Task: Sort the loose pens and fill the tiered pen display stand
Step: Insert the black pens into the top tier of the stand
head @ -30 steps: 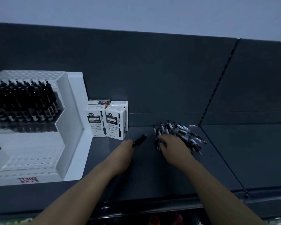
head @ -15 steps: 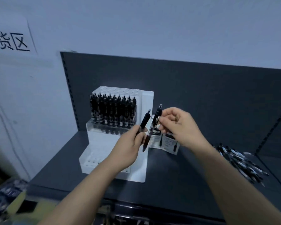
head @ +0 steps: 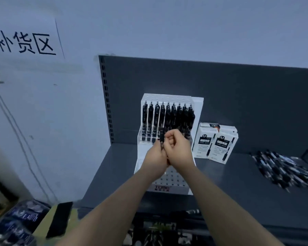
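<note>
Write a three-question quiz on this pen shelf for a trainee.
1. True or false: the stand has an empty top tier.
2. Where does the pile of loose pens lie? A: left of the stand. B: right of the boxes. C: on the stand's bottom tier.
3. Short answer: what do the left hand and right hand hold between them, in front of the stand?

Key
1. False: rows of black pens stand in it.
2. B.
3. A black pen.
</note>
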{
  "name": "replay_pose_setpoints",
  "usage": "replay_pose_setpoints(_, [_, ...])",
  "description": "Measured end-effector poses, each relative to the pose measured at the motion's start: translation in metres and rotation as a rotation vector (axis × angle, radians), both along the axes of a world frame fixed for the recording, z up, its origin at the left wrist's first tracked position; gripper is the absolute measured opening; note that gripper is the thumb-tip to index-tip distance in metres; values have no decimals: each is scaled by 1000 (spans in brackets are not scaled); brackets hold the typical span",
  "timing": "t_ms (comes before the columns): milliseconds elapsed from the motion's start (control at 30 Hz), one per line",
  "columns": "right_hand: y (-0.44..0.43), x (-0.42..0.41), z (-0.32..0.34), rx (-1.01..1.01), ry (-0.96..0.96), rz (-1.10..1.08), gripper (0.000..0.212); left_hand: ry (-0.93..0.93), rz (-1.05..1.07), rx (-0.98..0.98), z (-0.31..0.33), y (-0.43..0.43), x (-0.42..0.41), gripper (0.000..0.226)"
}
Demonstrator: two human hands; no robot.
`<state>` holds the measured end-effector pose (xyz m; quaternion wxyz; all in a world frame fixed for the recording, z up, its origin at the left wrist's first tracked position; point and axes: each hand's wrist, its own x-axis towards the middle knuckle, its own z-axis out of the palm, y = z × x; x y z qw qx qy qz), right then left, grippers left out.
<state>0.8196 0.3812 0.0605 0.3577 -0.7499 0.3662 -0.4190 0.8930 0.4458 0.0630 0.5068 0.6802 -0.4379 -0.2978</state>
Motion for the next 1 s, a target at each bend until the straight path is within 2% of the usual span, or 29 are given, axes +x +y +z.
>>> replay_pose_setpoints(100, [-9, -11, -1, -53, 59, -9, 12, -12, -34, 3, -3, -5, 16, 18])
replay_pose_setpoints(333, [-19, -39, -6, -284, 361, -9, 16, -61, -33, -20, -11, -2, 12, 21])
replay_pose_setpoints(567, [-16, -91, -31, -281, 551, 174, 15, -120, 39, -7, -27, 24, -8, 13])
replay_pose_setpoints(667, [-6, -111, -38, -233, 654, 280, 16, -192, 77, 27, -36, 38, -24, 14])
replay_pose_setpoints(733, [3, -120, -43, -270, 677, 323, 13, -242, 111, 42, -43, 48, -33, 14])
replay_pose_setpoints(800, [12, -125, -49, -309, 718, 363, 17, -275, 154, 46, -50, 57, -39, 14])
replay_pose_setpoints(900, [18, -126, -62, -297, 885, 457, 26, -294, 202, 50, -61, 71, -44, 13])
replay_pose_setpoints(1000, [20, -125, -71, -282, 967, 500, 25, -299, 242, 65, -67, 80, -47, 15])
